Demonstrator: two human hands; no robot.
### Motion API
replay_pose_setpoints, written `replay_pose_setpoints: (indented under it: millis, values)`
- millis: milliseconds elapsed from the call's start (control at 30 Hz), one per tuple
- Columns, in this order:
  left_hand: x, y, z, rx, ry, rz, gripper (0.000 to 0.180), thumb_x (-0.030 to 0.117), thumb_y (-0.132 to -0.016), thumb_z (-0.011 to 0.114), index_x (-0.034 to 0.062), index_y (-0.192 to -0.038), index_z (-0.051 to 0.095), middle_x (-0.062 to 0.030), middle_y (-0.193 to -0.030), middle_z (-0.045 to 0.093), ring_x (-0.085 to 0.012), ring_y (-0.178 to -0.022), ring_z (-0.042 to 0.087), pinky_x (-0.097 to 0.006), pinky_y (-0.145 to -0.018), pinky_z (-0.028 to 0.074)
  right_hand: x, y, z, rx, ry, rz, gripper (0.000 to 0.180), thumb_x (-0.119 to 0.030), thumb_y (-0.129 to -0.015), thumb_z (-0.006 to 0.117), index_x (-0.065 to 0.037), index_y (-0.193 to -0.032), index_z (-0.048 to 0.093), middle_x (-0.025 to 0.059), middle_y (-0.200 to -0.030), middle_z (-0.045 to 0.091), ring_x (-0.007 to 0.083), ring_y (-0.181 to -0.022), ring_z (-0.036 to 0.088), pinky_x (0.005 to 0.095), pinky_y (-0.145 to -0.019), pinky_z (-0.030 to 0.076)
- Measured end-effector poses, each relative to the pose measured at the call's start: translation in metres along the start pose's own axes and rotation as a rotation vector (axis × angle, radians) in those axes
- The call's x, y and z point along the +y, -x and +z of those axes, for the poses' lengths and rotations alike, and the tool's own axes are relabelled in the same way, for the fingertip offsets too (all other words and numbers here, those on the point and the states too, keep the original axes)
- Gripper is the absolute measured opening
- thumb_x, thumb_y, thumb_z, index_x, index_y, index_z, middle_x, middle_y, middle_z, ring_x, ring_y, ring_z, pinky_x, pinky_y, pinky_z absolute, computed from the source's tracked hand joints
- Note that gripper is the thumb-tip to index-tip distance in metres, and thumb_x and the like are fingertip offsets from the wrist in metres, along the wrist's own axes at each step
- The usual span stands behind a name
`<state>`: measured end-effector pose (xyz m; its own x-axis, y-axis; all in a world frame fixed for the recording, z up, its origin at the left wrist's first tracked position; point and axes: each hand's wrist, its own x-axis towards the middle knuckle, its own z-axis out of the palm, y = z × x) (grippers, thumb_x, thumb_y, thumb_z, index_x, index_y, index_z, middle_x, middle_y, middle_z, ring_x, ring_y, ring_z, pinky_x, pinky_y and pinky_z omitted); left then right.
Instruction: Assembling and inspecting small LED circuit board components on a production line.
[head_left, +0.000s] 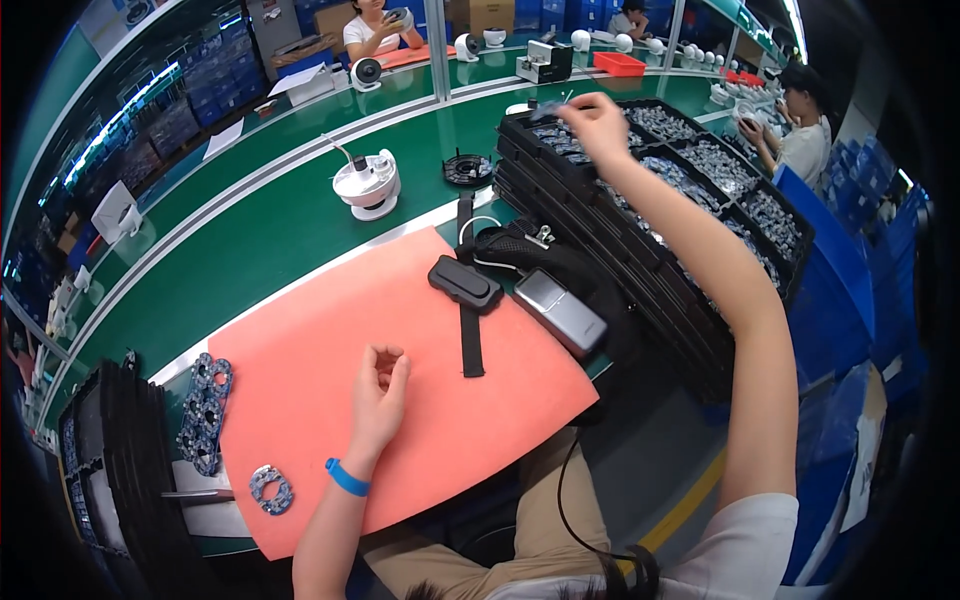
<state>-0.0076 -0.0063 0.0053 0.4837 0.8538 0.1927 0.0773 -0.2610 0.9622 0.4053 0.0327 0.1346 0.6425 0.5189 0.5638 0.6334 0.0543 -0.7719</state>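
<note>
Lighting: bright, even, from overhead strip lamps at upper left and upper right. Shadows: soft and short on the orange mat. Glare: pale sheen on the green table. Distortion: strong fisheye, straight edges bowed, black vignette at corners. Focus: centre sharp; raised right hand slightly motion-blurred; far background soft.

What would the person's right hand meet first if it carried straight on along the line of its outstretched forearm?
Probably the far rim of the stacked black trays under the right hand, then the bare green bench. Depth is hard to judge in this view.
</note>
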Motion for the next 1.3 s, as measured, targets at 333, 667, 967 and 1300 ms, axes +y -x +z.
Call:
replay_pose_setpoints:
  millis: [333, 667, 967, 1300]
  values:
    - [0.000, -0.001, 0.000, 0.022, -0.012, -0.024, 0.012, 0.001, -0.088, 0.048, 0.0059, -0.098, 0.043, -0.0013, -0.088, 0.049, -0.0075, -0.077, 0.052, -0.020, -0.063, 0.041, 0.097, -0.098, -0.063, 0.194, 0.303, 0.289, 0.015, -0.019, -0.073, 0.072, -0.010, -0.082, 0.065, 0.0033, -0.076, 0.068, 0.0129, -0.066, 0.066, 0.0262, -0.068, 0.051]
    - [-0.004, -0.005, 0.002, 0.022, 0.097, -0.107, 0.021, -0.005, -0.082, 0.044, 0.0056, -0.100, 0.041, -0.0036, -0.091, 0.049, -0.0093, -0.078, 0.052, -0.020, -0.067, 0.043, 0.130, -0.127, -0.067, -0.002, 0.644, 0.367, 0.019, -0.019, -0.071, 0.063, -0.015, -0.087, 0.073, 0.0151, -0.095, 0.067, 0.0292, -0.094, 0.063, 0.0340, -0.088, 0.047]
    - [0.001, 0.001, -0.002, -0.001, 0.014, -0.096, 0.018, -0.004, -0.083, 0.045, 0.0045, -0.099, 0.043, -0.0043, -0.092, 0.049, -0.0102, -0.080, 0.051, -0.021, -0.069, 0.043, 0.120, -0.109, -0.054, -0.079, 0.729, 0.076, 0.019, -0.016, -0.074, 0.057, -0.014, -0.086, 0.071, 0.0148, -0.093, 0.067, 0.0296, -0.093, 0.062, 0.0376, -0.085, 0.048]
    - [-0.014, -0.012, 0.004, -0.031, -0.094, 0.088, 0.011, 0.004, -0.083, 0.049, 0.0034, -0.094, 0.048, -0.0055, -0.082, 0.054, -0.0111, -0.073, 0.054, -0.024, -0.063, 0.044, -0.018, -0.038, 0.052, -0.312, 0.191, -0.512, 0.016, -0.007, -0.080, 0.054, -0.002, -0.093, 0.062, 0.0072, -0.090, 0.063, 0.0158, -0.079, 0.060, 0.0287, -0.075, 0.047]
